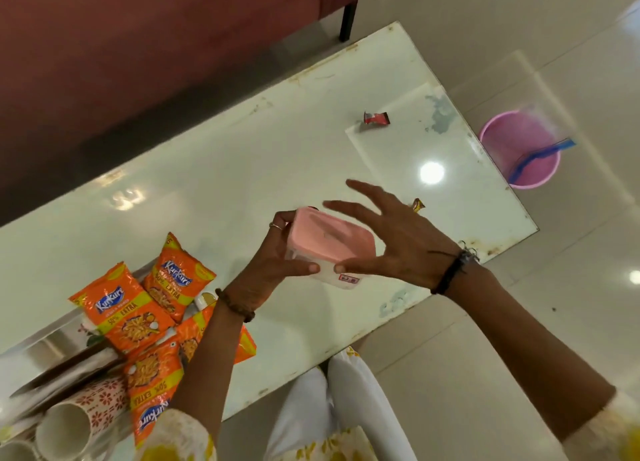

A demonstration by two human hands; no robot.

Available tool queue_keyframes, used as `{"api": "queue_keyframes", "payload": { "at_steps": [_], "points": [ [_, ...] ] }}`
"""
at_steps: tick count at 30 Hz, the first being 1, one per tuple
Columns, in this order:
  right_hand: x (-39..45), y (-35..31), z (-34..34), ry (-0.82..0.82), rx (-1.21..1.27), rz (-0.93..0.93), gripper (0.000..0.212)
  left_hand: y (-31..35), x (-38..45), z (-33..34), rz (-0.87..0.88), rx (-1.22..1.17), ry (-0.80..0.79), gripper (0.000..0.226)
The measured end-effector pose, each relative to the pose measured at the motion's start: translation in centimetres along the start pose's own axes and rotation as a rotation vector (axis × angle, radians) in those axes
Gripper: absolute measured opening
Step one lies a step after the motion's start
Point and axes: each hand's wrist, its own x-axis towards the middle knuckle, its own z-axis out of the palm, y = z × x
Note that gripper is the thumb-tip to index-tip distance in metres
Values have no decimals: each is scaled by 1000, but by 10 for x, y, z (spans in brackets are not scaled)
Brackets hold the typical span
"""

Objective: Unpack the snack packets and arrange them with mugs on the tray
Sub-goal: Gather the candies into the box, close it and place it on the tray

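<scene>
White glass tabletop [214, 169] stretches across a pale tiled floor, a maroon sofa [138, 38] behind it. Over the table the left hand [277, 263] curls fingers and thumb around the near end of a small white container with a pink lid [332, 242], holding it tilted in the air. Its thumb presses the white side beside a small red label. The right hand [391, 239] has its fingers spread wide above the lid, only the thumb touching the container's side. To the left, orange snack packets [138, 308] lie heaped on a steel tray [45, 343], with patterned mugs [79, 422] on their sides at its near edge. Torn wrapper scraps [375, 117] sit farther off; a pink bucket [519, 149] stands beyond the table.
</scene>
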Motion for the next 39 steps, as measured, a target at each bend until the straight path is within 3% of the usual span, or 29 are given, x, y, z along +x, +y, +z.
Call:
{"api": "queue_keyframes", "payload": {
  "at_steps": [3, 9, 14, 17, 19, 21, 24, 28, 31, 35, 39],
  "points": [
    [11, -12, 13, -116, -79, -37, 74, -7, -6, -7, 16, 12, -11, 76],
    [8, -25, 37, -87, -166, -168, 63, -21, -19, -14, 33, 18, 54, 72],
    [12, -30, 40, -77, -187, -203, 66, -37, -21, -13, 51, -67, 102, 77],
    [17, -16, 35, 142, 127, -77, 37, -43, -29, -17, 44, -92, 77, 90],
    [21, -2, 36, 200, 89, 6, 26, -47, -32, -20, 37, -122, 77, 91],
    [24, 10, 47, 191, 91, 87, 30, -50, -34, -27, 31, -149, 99, 89],
    [26, 34, 70, 211, 358, 287, 19, -51, -32, -35, 20, -109, 120, 87],
    [32, 63, 106, 22, 487, 498, 19, -60, -32, -40, -30, 30, 107, 92],
    [47, 71, 125, -28, 349, 493, 20, -66, -34, -43, -53, 156, 99, 88],
    [65, 72, 126, -30, 23, 519, 29, -70, -43, -43, -78, 113, 163, 89],
    [96, 50, 114, 175, -111, 283, 31, -76, -50, -41, -60, 81, 223, 88]
  ]
}}
